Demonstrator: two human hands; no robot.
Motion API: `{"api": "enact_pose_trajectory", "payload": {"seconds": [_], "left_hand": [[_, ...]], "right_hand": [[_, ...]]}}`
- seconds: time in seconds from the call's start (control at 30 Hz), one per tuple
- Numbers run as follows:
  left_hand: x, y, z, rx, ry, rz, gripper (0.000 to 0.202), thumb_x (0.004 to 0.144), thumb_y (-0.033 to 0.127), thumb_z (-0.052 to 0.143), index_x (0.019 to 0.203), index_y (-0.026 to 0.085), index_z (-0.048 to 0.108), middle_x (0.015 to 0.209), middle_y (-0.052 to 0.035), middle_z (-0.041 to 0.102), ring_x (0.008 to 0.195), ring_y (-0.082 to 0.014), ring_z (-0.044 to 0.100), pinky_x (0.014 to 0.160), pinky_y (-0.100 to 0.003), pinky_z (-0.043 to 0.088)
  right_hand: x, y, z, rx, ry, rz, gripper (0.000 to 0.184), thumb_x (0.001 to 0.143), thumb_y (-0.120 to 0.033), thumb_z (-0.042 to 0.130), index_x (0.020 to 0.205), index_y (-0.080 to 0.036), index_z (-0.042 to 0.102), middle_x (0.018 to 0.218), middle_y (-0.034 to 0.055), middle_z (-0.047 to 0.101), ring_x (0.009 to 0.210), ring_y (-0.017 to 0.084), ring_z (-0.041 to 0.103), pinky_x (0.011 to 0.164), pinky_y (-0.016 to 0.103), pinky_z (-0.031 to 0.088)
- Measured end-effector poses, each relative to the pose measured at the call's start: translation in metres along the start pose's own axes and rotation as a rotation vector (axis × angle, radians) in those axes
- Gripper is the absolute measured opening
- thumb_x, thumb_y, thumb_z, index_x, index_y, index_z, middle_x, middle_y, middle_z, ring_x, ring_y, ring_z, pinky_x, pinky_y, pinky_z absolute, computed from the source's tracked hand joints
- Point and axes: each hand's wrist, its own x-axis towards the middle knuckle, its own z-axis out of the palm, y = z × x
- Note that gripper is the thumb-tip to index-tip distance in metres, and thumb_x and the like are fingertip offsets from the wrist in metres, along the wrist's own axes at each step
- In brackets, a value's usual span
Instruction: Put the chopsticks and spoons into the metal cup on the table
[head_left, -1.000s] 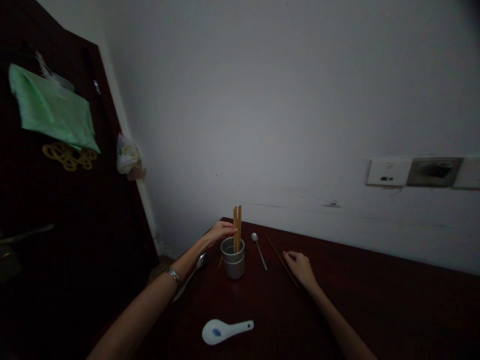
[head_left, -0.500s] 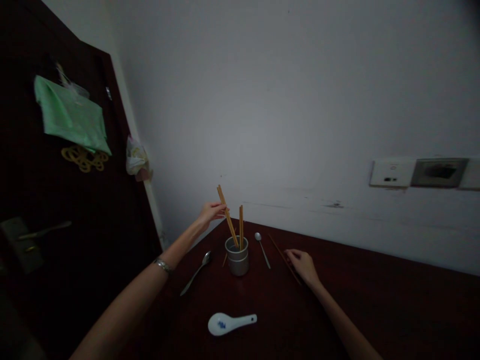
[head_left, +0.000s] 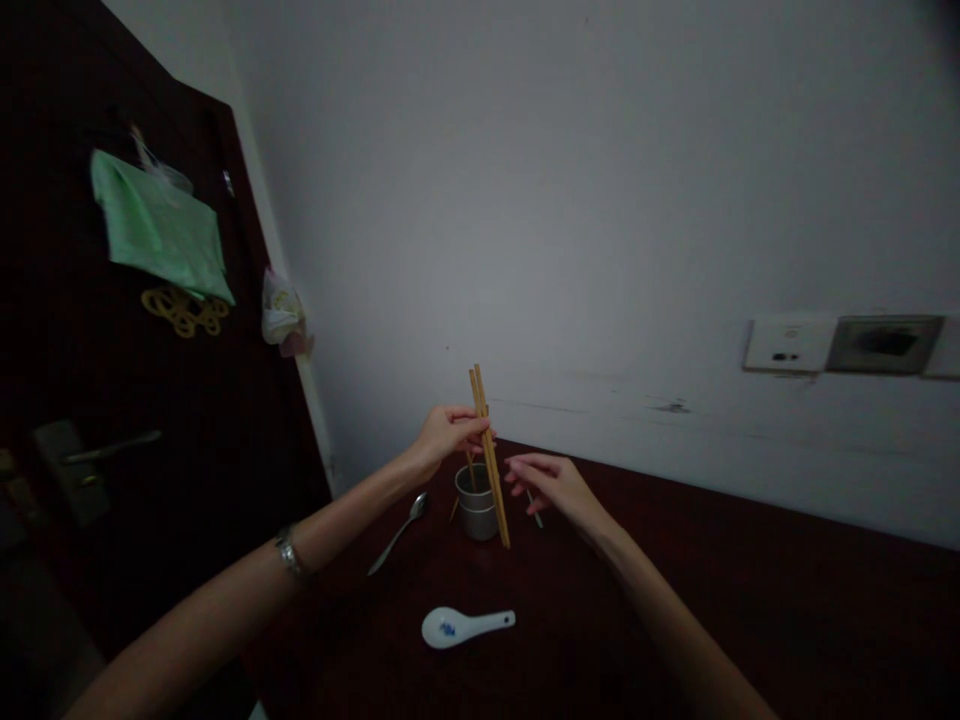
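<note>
My left hand [head_left: 450, 435] pinches a pair of light wooden chopsticks [head_left: 491, 465] near their upper part. They slant, lower ends in front of the grey cup [head_left: 478, 520] at its right side, outside the rim. Inside the cup, another light chopstick [head_left: 472, 474] leans left, partly hidden by my left hand. My right hand [head_left: 551, 482] hovers just right of the held chopsticks, its fingers loosely apart with nothing visible in them. Below its fingers shows the handle of a metal spoon [head_left: 538, 518]; the rest of that spoon is mostly covered.
A metal spoon [head_left: 401, 530] lies left of the cup, and a thin stick [head_left: 454, 511] shows beside the cup's base. A white ceramic spoon [head_left: 465, 627] rests nearer me on the dark table [head_left: 675, 600]. Behind rises a wall [head_left: 570, 250]; a door [head_left: 247, 430] stands left.
My left hand has drawn its chopsticks out of the cup and moved right. My right hand has left the dark stick on the right and come left towards them.
</note>
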Motion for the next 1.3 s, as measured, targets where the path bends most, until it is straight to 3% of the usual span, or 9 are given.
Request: {"api": "enact_pose_trajectory", "payload": {"seconds": [0.1, 0.3, 0.43, 0.53, 0.63, 0.73, 0.87, 1.03, 1.3], "left_hand": [[-0.012, -0.007, 0.009, -0.015, 0.017, -0.03, 0.021, 0.067, 0.029, 0.065, 0.074, 0.01, 0.061, 0.075, -0.0098, 0.065, 0.062, -0.014, 0.061, 0.055, -0.023, 0.047], [-0.026, -0.012, 0.001, -0.065, 0.026, -0.035, 0.026, 0.067, 0.034, 0.064, 0.078, 0.011, 0.063, 0.077, -0.0092, 0.065, 0.069, -0.0144, 0.06, 0.061, -0.024, 0.047], [-0.027, -0.02, -0.037, -0.034, 0.173, -0.046, 0.026, 0.064, 0.033, 0.067, 0.077, 0.011, 0.063, 0.072, -0.0063, 0.062, 0.066, -0.0125, 0.058, 0.061, -0.024, 0.048], [-0.028, -0.036, -0.079, 0.073, 0.266, -0.169, 0.026, 0.06, 0.032, 0.069, 0.072, 0.011, 0.062, 0.06, -0.0021, 0.057, 0.058, -0.0113, 0.054, 0.057, -0.025, 0.048], [-0.036, -0.06, -0.118, 0.201, 0.312, -0.305, 0.025, 0.059, 0.031, 0.068, 0.071, 0.011, 0.06, 0.055, 0.0013, 0.052, 0.054, -0.0101, 0.051, 0.055, -0.026, 0.048], [-0.047, -0.086, -0.145, 0.372, 0.342, -0.453, 0.021, 0.058, 0.026, 0.068, 0.07, 0.011, 0.057, 0.048, 0.0042, 0.049, 0.048, -0.0096, 0.049, 0.053, -0.026, 0.048], [-0.062, -0.119, -0.168, 0.504, 0.309, -0.649, 0.017, 0.059, 0.02, 0.066, 0.063, 0.014, 0.051, 0.042, 0.0051, 0.047, 0.044, -0.0105, 0.05, 0.051, -0.026, 0.048], [-0.077, -0.146, -0.175, 0.631, 0.145, -0.749, 0.019, 0.059, 0.019, 0.065, 0.053, 0.014, 0.047, 0.039, 0.0019, 0.049, 0.04, -0.0119, 0.05, 0.045, -0.025, 0.047], [-0.086, -0.164, -0.161, 0.748, 0.088, -0.789, 0.027, 0.053, 0.015, 0.068, 0.045, 0.015, 0.042, 0.036, 0.002, 0.048, 0.036, -0.0129, 0.049, 0.035, -0.021, 0.04]], "right_hand": [[-0.011, -0.011, 0.021, -0.038, -0.123, -0.023, 0.034, 0.066, -0.04, 0.061, 0.086, -0.013, 0.063, 0.068, 0.0045, 0.062, 0.059, 0.011, 0.058, 0.043, 0.019, 0.047], [-0.013, -0.007, 0.029, -0.113, -0.113, -0.024, 0.029, 0.065, -0.036, 0.062, 0.081, -0.012, 0.061, 0.061, 0.0018, 0.059, 0.05, 0.01, 0.055, 0.039, 0.019, 0.045], [-0.013, -0.007, 0.006, -0.308, -0.185, 0.018, 0.022, 0.064, -0.032, 0.061, 0.076, -0.013, 0.064, 0.06, 0.0018, 0.059, 0.048, 0.009, 0.052, 0.037, 0.017, 0.04], [-0.013, 0.002, -0.02, -0.567, -0.264, 0.054, 0.015, 0.061, -0.027, 0.062, 0.067, -0.014, 0.066, 0.053, 0.0008, 0.057, 0.044, 0.008, 0.047, 0.036, 0.016, 0.035], [-0.012, 0.021, -0.04, -0.79, -0.412, 0.22, 0.011, 0.057, -0.022, 0.063, 0.062, -0.013, 0.068, 0.046, 0.0001, 0.055, 0.041, 0.007, 0.045, 0.037, 0.016, 0.033], [-0.011, 0.041, -0.046, -0.874, -0.51, 0.376, 0.014, 0.055, -0.021, 0.062, 0.066, -0.013, 0.069, 0.046, -0.0005, 0.054, 0.039, 0.008, 0.045, 0.035, 0.016, 0.031], [-0.01, 0.06, -0.041, -0.89, -0.537, 0.445, 0.015, 0.054, -0.019, 0.062, 0.067, -0.015, 0.069, 0.049, -0.0011, 0.054, 0.042, 0.007, 0.046, 0.037, 0.016, 0.033], [-0.011, 0.069, -0.029, -0.891, -0.537, 0.441, 0.012, 0.053, -0.016, 0.062, 0.063, -0.015, 0.068, 0.049, -0.0017, 0.054, 0.041, 0.006, 0.044, 0.038, 0.016, 0.035], [-0.011, 0.079, -0.016, -0.907, -0.486, 0.374, 0.01, 0.05, -0.017, 0.067, 0.059, -0.014, 0.063, 0.051, -0.0008, 0.055, 0.045, 0.009, 0.049, 0.038, 0.018, 0.037]]}}
